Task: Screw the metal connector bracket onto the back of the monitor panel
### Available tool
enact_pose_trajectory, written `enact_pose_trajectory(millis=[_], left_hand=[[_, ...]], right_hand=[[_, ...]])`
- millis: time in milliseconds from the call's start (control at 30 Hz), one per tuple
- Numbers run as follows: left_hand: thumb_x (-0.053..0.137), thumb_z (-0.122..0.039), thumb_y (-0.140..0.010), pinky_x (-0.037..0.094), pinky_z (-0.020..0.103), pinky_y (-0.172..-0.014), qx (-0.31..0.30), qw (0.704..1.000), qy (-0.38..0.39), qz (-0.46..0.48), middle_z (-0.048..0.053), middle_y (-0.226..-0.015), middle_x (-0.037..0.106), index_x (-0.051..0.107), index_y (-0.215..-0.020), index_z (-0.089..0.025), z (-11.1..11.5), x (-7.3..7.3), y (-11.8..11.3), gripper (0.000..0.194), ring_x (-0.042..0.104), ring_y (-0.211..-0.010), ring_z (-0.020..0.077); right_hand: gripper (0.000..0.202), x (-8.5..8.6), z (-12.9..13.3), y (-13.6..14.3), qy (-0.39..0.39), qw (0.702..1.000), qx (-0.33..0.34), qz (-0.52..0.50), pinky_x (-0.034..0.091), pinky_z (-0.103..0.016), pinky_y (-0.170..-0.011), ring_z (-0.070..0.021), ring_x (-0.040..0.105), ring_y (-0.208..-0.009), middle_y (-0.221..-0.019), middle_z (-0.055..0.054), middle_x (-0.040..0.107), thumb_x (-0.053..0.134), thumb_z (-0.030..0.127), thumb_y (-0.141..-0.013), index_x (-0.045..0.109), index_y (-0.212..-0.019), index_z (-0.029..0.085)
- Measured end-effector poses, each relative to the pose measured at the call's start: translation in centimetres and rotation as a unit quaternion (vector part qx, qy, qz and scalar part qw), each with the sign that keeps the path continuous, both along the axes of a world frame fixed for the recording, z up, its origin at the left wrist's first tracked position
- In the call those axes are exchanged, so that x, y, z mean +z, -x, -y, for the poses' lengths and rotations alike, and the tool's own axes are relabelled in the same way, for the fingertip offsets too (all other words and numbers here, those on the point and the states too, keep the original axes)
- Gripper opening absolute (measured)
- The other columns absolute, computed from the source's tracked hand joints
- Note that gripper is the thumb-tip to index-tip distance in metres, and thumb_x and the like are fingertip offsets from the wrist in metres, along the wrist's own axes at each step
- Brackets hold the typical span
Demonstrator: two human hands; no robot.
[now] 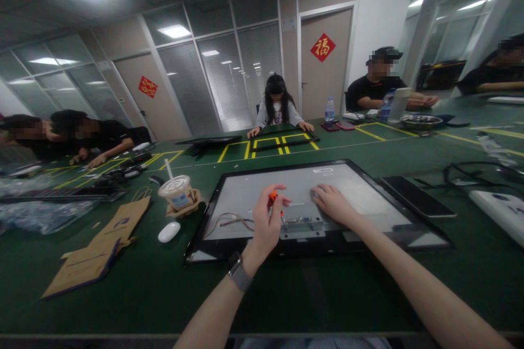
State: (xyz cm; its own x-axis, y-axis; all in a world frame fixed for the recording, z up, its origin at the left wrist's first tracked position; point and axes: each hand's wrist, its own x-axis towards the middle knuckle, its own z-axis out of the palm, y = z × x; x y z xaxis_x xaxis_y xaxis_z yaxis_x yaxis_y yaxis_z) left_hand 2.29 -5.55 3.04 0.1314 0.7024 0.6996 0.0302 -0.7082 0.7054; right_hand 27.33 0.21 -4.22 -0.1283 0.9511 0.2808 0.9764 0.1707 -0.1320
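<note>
A flat display panel (239, 191) with a grey back and black frame lies on the table before me. Above its near half, my left hand (268, 212) is closed around a small screwdriver (273, 196) with an orange handle; its thin shaft points down and is mostly hidden by my fingers. Just right of that hand, a metal bracket (305, 224) with connector ports sits on the panel. My right hand (333, 202) rests on the panel's grey back, fingers spread and holding nothing. Thin wires (233, 221) run across the panel at left.
On the left stand a drink cup (178, 193) with a straw, a white mouse (169, 232) and a flattened paper bag (98, 245). A black phone-like slab (417, 196), cables and a white box (499, 212) lie at right. Several people sit around the green table (164, 294).
</note>
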Motion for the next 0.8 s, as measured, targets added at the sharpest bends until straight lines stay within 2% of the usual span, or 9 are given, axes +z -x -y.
enact_pose_trajectory(millis=[67, 100, 200, 267, 400, 533, 667, 733, 800], left_hand=[[0.045, -0.038, -0.106, 0.054, 0.029, -0.076, -0.016, 1.000, -0.011, -0.012, 0.008, -0.104, 0.069, 0.063, -0.120, -0.020, -0.1, 0.3, 0.2, 0.029, 0.067, -0.084, 0.0161], [0.048, -0.039, -0.105, 0.054, 0.030, -0.078, -0.005, 0.999, -0.030, -0.021, 0.008, -0.105, 0.067, 0.067, -0.116, -0.020, -0.1, 0.5, 0.3, 0.029, 0.066, -0.087, 0.0169], [0.061, -0.041, -0.098, 0.054, 0.030, -0.078, 0.072, 0.994, -0.083, -0.023, 0.006, -0.099, 0.059, 0.075, -0.100, -0.021, -0.2, 0.9, 0.6, 0.024, 0.060, -0.085, 0.0163], [0.061, -0.038, -0.098, 0.053, 0.027, -0.073, 0.092, 0.993, -0.077, -0.020, 0.004, -0.094, 0.055, 0.076, -0.102, -0.022, -0.1, 1.1, 0.6, 0.022, 0.058, -0.081, 0.0150], [0.050, -0.034, -0.104, 0.053, 0.025, -0.068, 0.043, 0.998, -0.049, -0.006, 0.005, -0.094, 0.058, 0.071, -0.116, -0.021, 0.2, 1.4, 0.4, 0.028, 0.060, -0.078, 0.0139], [0.045, -0.036, -0.106, 0.055, 0.028, -0.073, -0.001, 1.000, -0.031, 0.002, 0.008, -0.100, 0.065, 0.070, -0.110, -0.018, 0.1, 1.5, 0.5, 0.031, 0.064, -0.082, 0.0158], [0.067, -0.037, -0.094, 0.053, 0.031, -0.082, 0.057, 0.997, -0.059, -0.014, 0.007, -0.106, 0.059, 0.076, -0.098, -0.020, -0.1, 1.5, 0.6, 0.019, 0.062, -0.085, 0.0155], [0.068, -0.035, -0.094, 0.053, 0.029, -0.077, 0.076, 0.995, -0.063, -0.006, 0.004, -0.100, 0.057, 0.077, -0.100, -0.022, -0.2, 1.4, 0.7, 0.017, 0.060, -0.079, 0.0134], [0.059, -0.032, -0.099, 0.052, 0.027, -0.072, 0.072, 0.996, -0.056, -0.005, 0.004, -0.096, 0.057, 0.075, -0.109, -0.022, -0.3, 1.3, 0.7, 0.021, 0.060, -0.077, 0.0134]], right_hand=[[0.042, -0.1, -0.1, 0.0, 0.000, 1.000, -0.001, 0.001, 0.043, -0.044, -0.107, -0.0332, 0.058, -0.125, -0.141, -0.020, 0.061, 0.045, 0.025, -0.100, 0.062, -0.137, 0.015], [0.042, -0.1, -0.1, 0.0, 0.000, 1.000, -0.001, 0.001, 0.043, -0.044, -0.107, -0.0332, 0.058, -0.125, -0.140, -0.020, 0.061, 0.045, 0.026, -0.100, 0.062, -0.137, 0.015], [0.042, -0.1, -0.1, -0.1, -0.001, 1.000, -0.001, 0.002, 0.043, -0.045, -0.107, -0.0335, 0.058, -0.125, -0.140, -0.020, 0.062, 0.045, 0.026, -0.100, 0.062, -0.137, 0.016], [0.042, 0.0, -0.1, -0.1, 0.000, 1.000, 0.001, 0.002, 0.043, -0.046, -0.107, -0.0337, 0.058, -0.125, -0.140, -0.020, 0.062, 0.045, 0.026, -0.100, 0.062, -0.137, 0.016], [0.044, 0.1, 0.0, -0.1, 0.004, 1.000, 0.007, 0.004, 0.043, -0.046, -0.107, -0.0350, 0.057, -0.126, -0.141, -0.021, 0.061, 0.043, 0.026, -0.101, 0.061, -0.139, 0.014], [0.044, 0.1, 0.0, -0.1, 0.005, 1.000, 0.008, 0.004, 0.043, -0.047, -0.107, -0.0353, 0.057, -0.127, -0.141, -0.022, 0.060, 0.043, 0.026, -0.101, 0.061, -0.138, 0.013], [0.044, 0.0, 0.0, -0.1, 0.004, 1.000, 0.005, 0.007, 0.044, -0.047, -0.106, -0.0347, 0.057, -0.126, -0.141, -0.021, 0.061, 0.043, 0.026, -0.100, 0.061, -0.138, 0.014], [0.043, 0.0, 0.0, -0.2, 0.003, 1.000, 0.006, 0.008, 0.043, -0.046, -0.106, -0.0341, 0.058, -0.126, -0.140, -0.020, 0.061, 0.043, 0.026, -0.101, 0.061, -0.138, 0.015], [0.043, 0.0, 0.0, -0.2, 0.001, 1.000, 0.008, 0.009, 0.043, -0.046, -0.107, -0.0336, 0.057, -0.126, -0.141, -0.020, 0.061, 0.042, 0.026, -0.101, 0.061, -0.138, 0.016]])
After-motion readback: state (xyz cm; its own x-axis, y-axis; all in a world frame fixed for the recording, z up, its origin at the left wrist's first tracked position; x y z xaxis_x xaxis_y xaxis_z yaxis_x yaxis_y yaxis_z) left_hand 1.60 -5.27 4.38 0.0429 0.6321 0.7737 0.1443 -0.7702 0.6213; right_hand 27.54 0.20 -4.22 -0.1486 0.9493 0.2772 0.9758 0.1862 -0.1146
